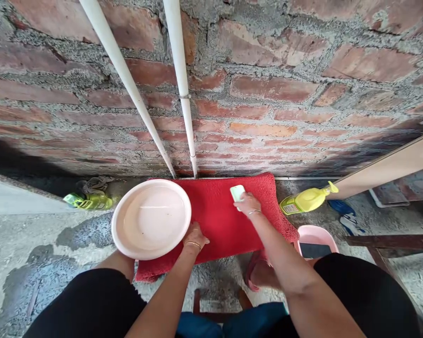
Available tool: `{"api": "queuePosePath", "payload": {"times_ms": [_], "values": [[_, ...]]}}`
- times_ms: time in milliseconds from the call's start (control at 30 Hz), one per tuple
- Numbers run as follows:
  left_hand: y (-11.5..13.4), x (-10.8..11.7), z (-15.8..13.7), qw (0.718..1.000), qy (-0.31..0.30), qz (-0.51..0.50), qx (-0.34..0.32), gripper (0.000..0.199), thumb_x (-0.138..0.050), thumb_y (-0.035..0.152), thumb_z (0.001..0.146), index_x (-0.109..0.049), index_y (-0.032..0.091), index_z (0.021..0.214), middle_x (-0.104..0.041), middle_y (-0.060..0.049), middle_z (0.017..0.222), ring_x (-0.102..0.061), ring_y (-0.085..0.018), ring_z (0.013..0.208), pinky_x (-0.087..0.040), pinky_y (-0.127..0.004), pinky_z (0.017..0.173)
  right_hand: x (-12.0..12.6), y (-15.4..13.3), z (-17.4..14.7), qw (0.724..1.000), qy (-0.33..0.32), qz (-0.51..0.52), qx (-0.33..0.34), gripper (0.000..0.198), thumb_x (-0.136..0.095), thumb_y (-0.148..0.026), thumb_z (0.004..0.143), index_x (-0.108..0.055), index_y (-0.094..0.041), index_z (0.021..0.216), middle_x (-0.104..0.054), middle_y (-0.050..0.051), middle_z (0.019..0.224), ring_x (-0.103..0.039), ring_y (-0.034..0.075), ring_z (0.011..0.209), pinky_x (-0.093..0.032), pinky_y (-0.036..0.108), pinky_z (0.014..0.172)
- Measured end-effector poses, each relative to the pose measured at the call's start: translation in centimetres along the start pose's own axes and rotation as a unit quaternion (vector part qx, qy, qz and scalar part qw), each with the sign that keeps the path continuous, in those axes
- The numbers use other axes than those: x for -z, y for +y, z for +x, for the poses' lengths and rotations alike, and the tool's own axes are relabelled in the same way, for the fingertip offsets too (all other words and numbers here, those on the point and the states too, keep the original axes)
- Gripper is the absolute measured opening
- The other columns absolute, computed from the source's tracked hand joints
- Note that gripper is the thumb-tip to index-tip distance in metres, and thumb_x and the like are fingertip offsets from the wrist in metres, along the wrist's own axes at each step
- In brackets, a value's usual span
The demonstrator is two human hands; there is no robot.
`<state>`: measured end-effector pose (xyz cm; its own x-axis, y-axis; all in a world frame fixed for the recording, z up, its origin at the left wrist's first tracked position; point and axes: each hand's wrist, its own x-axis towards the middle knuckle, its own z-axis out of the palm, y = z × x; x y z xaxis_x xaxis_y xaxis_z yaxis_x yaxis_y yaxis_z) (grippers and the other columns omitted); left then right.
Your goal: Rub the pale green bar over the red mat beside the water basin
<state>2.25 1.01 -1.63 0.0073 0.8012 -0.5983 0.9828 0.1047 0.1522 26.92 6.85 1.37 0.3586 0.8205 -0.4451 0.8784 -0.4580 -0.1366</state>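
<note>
A red cloth or mat (218, 211) with a nubby, wet-looking surface lies spread over a low support against the wall. My right hand (248, 204) is closed around a small pale green and white block (237, 192), perhaps a brush or bar of soap, at the cloth's upper right. My left hand (196, 237) lies on the cloth with its thumb out, right beside the rim of a pale pink basin (117, 225). Water stands in this basin, which sits on the cloth's left end. Part of the left fingers is hard to make out.
A yellow pump bottle (305, 201) leans right of the cloth, above a small pink tub (319, 230) with something dark inside. A yellow-green bottle (95, 202) lies at left near wet concrete (42, 281). Two white pipes (183, 94) run down the brick wall (275, 89).
</note>
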Motion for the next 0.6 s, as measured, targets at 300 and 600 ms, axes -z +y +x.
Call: {"api": "queuePosePath", "payload": {"times_ms": [300,600], "values": [[0.3,0.6,-0.4,1.0,0.003,0.007,0.003,0.065,-0.079,0.043,0.044,-0.055,0.015,0.098,-0.061,-0.013,0.105,-0.057,-0.028,0.101,-0.041,-0.034,0.088,3.5,7.2,0.4,0.985,0.057,-0.021,-0.159,0.047,-0.055,-0.052,0.071,-0.058,-0.019,0.105,-0.054,0.012,0.105,-0.059,0.023,0.089,-0.042,0.033,0.072],[0.2,0.2,-0.2,1.0,-0.016,0.002,0.012,0.07,-0.078,0.043,0.045,-0.052,0.016,0.104,-0.059,-0.014,0.11,-0.052,-0.031,0.109,-0.037,-0.037,0.092,-2.5,-16.7,0.2,0.987,-0.003,0.0,0.159,0.041,-0.064,-0.048,0.065,-0.059,-0.028,0.1,-0.053,0.003,0.104,-0.057,0.018,0.089,-0.039,0.029,0.077]]}}
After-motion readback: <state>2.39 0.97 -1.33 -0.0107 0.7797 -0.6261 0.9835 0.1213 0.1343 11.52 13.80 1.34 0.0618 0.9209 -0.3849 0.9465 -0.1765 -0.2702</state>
